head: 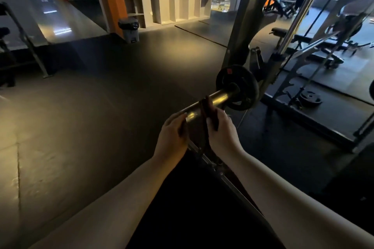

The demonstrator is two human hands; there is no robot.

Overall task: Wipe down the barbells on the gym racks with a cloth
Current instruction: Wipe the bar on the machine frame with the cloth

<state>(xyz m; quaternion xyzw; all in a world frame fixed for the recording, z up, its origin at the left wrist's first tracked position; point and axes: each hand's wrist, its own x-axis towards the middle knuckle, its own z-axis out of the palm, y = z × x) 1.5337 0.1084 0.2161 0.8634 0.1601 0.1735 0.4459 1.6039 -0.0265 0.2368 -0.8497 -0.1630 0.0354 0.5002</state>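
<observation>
Looping over barbell [221,96], cloth [203,108] pinched by fingers [210,121]

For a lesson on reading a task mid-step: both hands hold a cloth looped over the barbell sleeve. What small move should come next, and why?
Probably slide the cloth along the sleeve toward the weight plate, keeping its ends taut. The left hand and right hand each hold an end, and bare metal shows between the loop and the plate.
</observation>
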